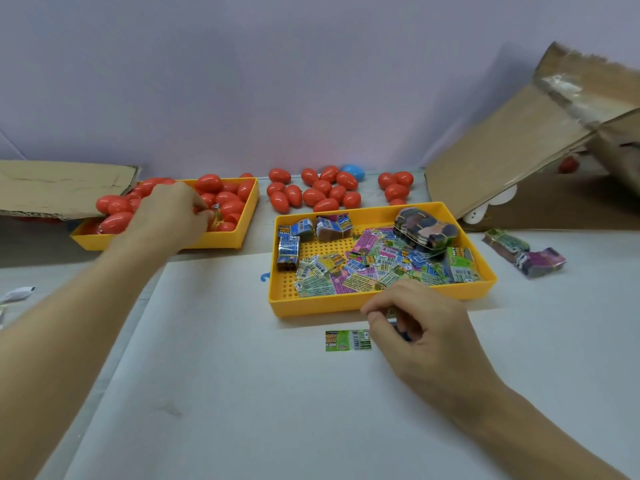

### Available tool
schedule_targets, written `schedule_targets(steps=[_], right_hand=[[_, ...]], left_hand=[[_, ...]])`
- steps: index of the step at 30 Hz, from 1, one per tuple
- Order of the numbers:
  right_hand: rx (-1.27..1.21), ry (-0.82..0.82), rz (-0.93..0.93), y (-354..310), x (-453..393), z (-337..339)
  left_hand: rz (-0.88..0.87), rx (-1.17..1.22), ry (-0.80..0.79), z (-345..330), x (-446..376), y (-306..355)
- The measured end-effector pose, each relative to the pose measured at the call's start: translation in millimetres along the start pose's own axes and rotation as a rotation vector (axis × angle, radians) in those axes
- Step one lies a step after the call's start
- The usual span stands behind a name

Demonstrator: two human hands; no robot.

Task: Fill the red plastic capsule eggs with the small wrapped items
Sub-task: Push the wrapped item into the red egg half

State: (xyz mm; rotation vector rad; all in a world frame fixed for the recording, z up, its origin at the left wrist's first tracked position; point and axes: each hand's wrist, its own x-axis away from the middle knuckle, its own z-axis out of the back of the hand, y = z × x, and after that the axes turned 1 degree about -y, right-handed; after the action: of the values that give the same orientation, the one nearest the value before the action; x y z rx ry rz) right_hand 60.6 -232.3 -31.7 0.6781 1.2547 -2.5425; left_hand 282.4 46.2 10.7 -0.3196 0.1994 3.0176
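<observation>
My left hand (pixel 166 216) reaches into the left yellow tray (pixel 221 239), which holds several red capsule eggs (pixel 116 221). Its fingertips pinch something small among the eggs; what it is I cannot make out. My right hand (pixel 419 327) hovers just in front of the right yellow tray (pixel 311 306), fingers curled around a small wrapped item that is mostly hidden. That tray holds several colourful wrapped packets (pixel 360 271) and banded bundles (pixel 424 228). One green wrapped packet (pixel 346 340) lies flat on the table beside my right fingers.
Several closed red eggs (pixel 320 195) and one blue egg (pixel 353 172) lie loose behind the trays. A torn cardboard box (pixel 519 147) leans at the right, a cardboard flap (pixel 59 188) at the left. Two banded bundles (pixel 523 252) lie right of the tray.
</observation>
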Motion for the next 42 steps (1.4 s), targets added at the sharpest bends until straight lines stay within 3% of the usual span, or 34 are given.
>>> schedule_targets(steps=[4, 6, 9, 15, 19, 25, 28, 35, 42], right_hand=[[0.002, 0.003, 0.025, 1.7, -1.3, -0.6], [-0.007, 0.000, 0.028, 2.5, -1.3, -1.7], [-0.019, 0.004, 0.024, 2.8, -1.3, -0.9], [-0.050, -0.004, 0.002, 1.3, -1.7, -1.0], [-0.052, -0.010, -0.007, 1.6, -1.4, -0.9], [-0.045, -0.009, -0.004, 2.0, -1.5, 0.0], [-0.055, 0.007, -0.015, 2.2, -1.3, 0.5], [-0.064, 0.014, -0.018, 4.3, 0.6, -0.3], [-0.074, 0.022, -0.011, 5.0, 0.4, -0.4]], left_hand=[[-0.105, 0.247, 0.450, 10.0, 34.5, 16.9], [-0.255, 0.518, 0.558, 18.9, 55.0, 28.6], [-0.369, 0.751, 0.422, 9.3, 86.9, 58.7], [-0.228, 0.717, 0.374, -22.2, 111.7, 88.9], [-0.389, 0.604, 0.398, -8.8, 101.0, 109.0], [-0.698, 0.547, -0.169, 0.7, 81.4, 175.0], [-0.741, 0.474, -0.300, -6.6, 79.0, 201.2], [-0.659, 0.572, -0.331, -19.5, 81.1, 208.7], [-0.644, 0.639, -0.217, -24.0, 88.1, 210.9]])
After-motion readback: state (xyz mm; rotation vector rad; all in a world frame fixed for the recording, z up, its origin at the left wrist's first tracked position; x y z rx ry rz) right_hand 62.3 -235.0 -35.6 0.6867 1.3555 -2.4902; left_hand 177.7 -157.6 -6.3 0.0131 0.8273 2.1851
